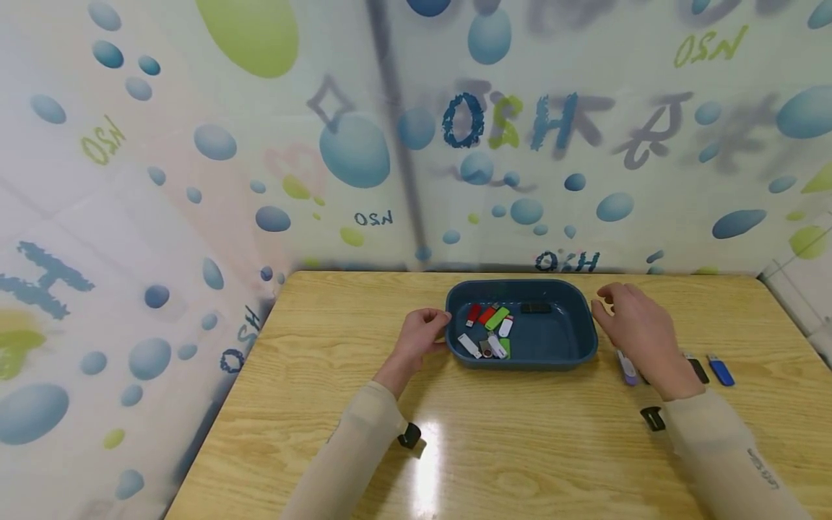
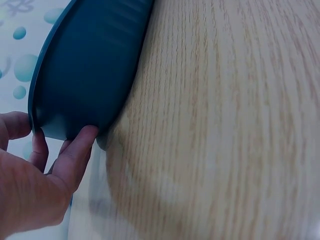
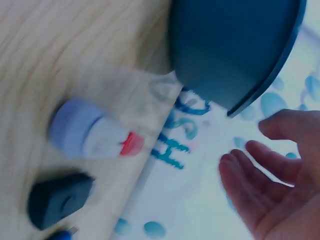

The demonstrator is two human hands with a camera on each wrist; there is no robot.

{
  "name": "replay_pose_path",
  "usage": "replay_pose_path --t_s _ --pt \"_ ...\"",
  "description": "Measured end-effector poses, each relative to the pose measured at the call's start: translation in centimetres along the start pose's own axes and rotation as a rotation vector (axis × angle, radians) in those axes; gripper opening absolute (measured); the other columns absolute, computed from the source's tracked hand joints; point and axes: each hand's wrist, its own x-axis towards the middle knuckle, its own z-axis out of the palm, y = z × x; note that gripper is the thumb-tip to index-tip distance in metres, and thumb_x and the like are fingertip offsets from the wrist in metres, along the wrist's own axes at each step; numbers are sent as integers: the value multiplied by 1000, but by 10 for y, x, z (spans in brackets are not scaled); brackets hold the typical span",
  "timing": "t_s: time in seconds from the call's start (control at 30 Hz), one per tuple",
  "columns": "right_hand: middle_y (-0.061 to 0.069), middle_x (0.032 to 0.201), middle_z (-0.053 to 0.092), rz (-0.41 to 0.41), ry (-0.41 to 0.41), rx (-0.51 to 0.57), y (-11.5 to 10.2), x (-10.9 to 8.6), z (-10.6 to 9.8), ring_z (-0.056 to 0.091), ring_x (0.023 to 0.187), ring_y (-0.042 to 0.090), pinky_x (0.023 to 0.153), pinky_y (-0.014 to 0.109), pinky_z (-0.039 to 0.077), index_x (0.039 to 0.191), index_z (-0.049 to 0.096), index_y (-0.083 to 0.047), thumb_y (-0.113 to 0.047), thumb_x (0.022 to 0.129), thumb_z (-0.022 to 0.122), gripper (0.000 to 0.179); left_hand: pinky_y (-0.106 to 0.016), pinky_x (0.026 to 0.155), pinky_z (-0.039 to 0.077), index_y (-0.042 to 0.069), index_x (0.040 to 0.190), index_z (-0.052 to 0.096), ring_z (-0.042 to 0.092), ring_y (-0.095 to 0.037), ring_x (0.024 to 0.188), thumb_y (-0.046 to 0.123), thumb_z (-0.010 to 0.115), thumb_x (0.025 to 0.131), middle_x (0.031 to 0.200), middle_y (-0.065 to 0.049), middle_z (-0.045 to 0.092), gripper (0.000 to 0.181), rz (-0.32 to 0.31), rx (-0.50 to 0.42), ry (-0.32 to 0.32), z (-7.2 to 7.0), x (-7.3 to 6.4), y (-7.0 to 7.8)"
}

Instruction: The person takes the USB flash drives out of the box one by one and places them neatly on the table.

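Note:
A dark blue plastic bin [image 1: 559, 332] stands on the table. USB sticks, among them a green one [image 1: 497, 318], a red one [image 1: 474, 315] and a white one [image 1: 469, 346], lie mostly in its left half. At the bin's left end my left hand [image 1: 419, 336] holds the wall, thumb at the rim and fingers against the outside in the left wrist view. My right hand [image 1: 633, 328] hovers just off the right end, fingers loosely bent and holding nothing. Close to its wrist lies a purple-and-white USB stick [image 3: 95, 131], with a black one [image 3: 61, 199] beside it.
A blue USB stick [image 1: 721, 370] and a black stick [image 1: 698, 369] lie farther right on the wooden table [image 1: 520, 440]. Dark sticks [image 1: 536, 308] rest against the bin's back wall. A patterned curtain [image 1: 416, 144] hangs behind the table.

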Motion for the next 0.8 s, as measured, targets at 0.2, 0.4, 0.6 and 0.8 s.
replay_pose_path --t_s 0.2,0.4,0.6,0.8 --pt "27 106 65 -171 115 10 -22 3 5 64 84 37 64 52 54 111 69 6 -6 96 70 19 -40 81 64 -5 115 65 60 -16 86 20 64 103 99 -7 59 28 2 -5 2 0 0 0" --pt "26 115 64 -229 -28 12 -31 14 16 63 104 42 85 58 55 116 67 5 -9 98 70 23 -36 76 64 -5 112 65 61 -15 83 18 63 102 96 -6 59 26 5 -17 -3 0 -2 0" --pt "24 120 65 -287 -103 -22 -38 24 28 63 110 42 93 58 54 120 68 4 -12 98 71 28 -37 77 64 -7 113 65 60 -15 84 19 63 102 97 -5 59 28 6 -17 -9 0 -2 0" --pt "20 122 65 -320 -213 -38 -43 32 35 64 112 39 95 56 54 122 69 1 -14 97 74 30 -39 80 64 -7 115 65 60 -16 85 21 64 102 98 -5 59 31 7 -6 -6 0 -1 -1"
